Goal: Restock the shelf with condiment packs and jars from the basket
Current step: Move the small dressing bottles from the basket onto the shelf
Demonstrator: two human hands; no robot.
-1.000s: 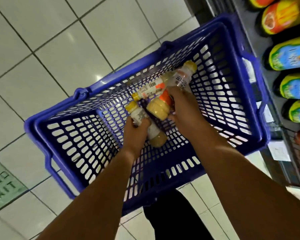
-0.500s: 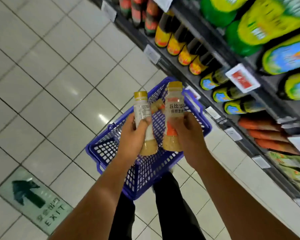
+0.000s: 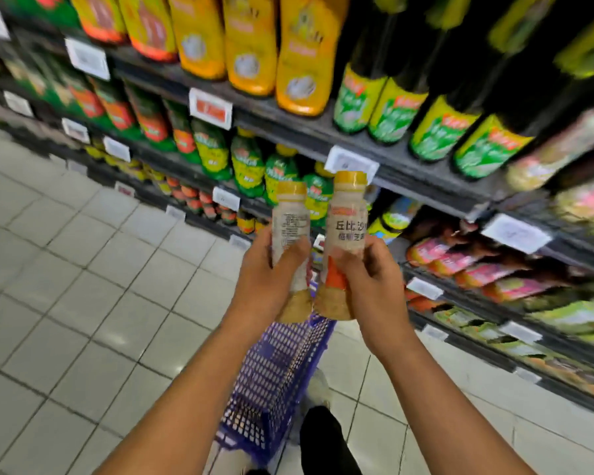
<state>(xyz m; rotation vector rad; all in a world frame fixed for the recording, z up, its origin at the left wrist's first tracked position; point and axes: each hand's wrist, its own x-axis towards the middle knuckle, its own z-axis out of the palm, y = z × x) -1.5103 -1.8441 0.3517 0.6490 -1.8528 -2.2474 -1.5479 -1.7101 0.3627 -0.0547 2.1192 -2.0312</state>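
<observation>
I hold two upright sauce bottles with yellow caps side by side in front of the shelves. My left hand [image 3: 266, 279] grips the left bottle [image 3: 288, 221], its back label facing me. My right hand [image 3: 369, 279] grips the right bottle [image 3: 347, 231], which shows printed characters and an orange band. Both bottles hold beige sauce. The blue plastic basket [image 3: 271, 378] sits on the floor below my hands, partly hidden by my arms. The shelf [image 3: 408, 173] stands ahead and to the right.
Rows of yellow pouches [image 3: 299, 53] and dark green-labelled bottles [image 3: 436, 132] fill the upper shelves. Pink and green packs [image 3: 494, 275] lie on lower shelves at right. White price tags [image 3: 515, 233] line the shelf edges. White floor tiles [image 3: 83, 286] spread to the left.
Both hands lifted a bottle each out of the basket and raised them toward the shelves. My view swung up from the basket to the shelving.
</observation>
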